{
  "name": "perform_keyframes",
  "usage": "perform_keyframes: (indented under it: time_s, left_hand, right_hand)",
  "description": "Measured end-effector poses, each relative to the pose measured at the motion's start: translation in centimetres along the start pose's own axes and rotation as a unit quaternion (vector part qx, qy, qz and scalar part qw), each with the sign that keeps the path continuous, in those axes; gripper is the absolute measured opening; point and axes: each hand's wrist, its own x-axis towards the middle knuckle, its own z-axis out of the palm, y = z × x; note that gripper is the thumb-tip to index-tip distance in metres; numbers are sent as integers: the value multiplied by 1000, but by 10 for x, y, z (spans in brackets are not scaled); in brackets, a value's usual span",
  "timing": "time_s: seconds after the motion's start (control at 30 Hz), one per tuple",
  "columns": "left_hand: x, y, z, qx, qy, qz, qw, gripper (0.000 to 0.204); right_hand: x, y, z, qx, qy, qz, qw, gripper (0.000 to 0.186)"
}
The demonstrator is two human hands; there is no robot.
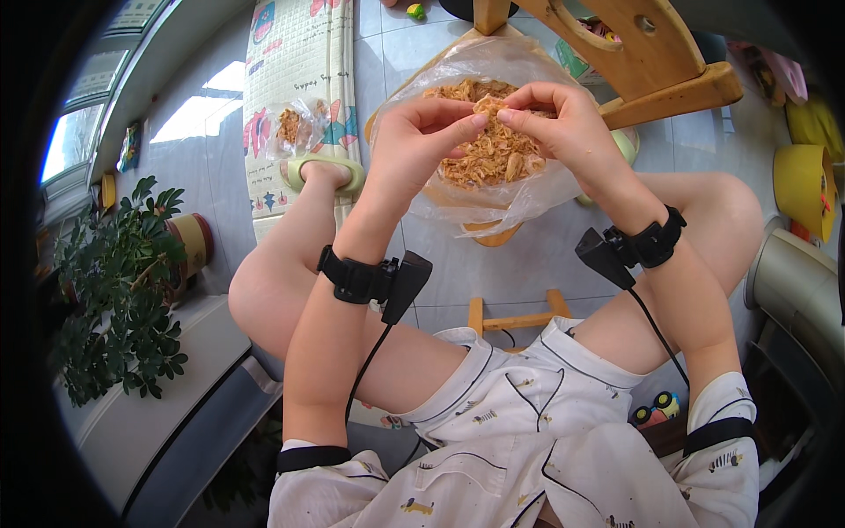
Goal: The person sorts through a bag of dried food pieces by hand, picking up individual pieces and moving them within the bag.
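Observation:
My left hand (409, 141) and my right hand (570, 128) meet above a heap of orange-brown dried flakes (482, 167). Thumbs and fingertips of both hands pinch one small, pale orange, crinkled piece (489, 107) between them; its exact kind is hard to make out, though it resembles a dried shrimp. Under the hands, the heap lies in a clear plastic bag (480, 209) spread wide on a wooden chair seat (493, 236). Black straps with small boxes and cables circle both my wrists.
A smaller clear bag (304, 123) with similar flakes lies on a patterned mat (299, 53) at the far left. The wooden chair back (616, 44) rises at the far right. A potted plant (123, 290) stands left, a yellow bin (803, 189) right.

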Motion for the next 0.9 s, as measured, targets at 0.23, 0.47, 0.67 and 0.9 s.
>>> perform_keyframes:
  time_s: [0.23,0.47,0.67,0.9]
  left_hand:
    - [1,-1,-3,55,-12,11,998,20]
    - [2,-5,-8,38,-37,24,998,20]
    - [0,2,-7,-58,-48,-40,996,25]
    - [-1,5,-5,-19,-34,3,999,28]
  right_hand:
    - [-1,3,1,-8,-17,-35,999,15]
    - [-1,0,1,4,-33,-24,999,14]
    - [1,2,-4,46,-25,21,998,14]
    - [3,2,-6,135,-51,87,986,12]
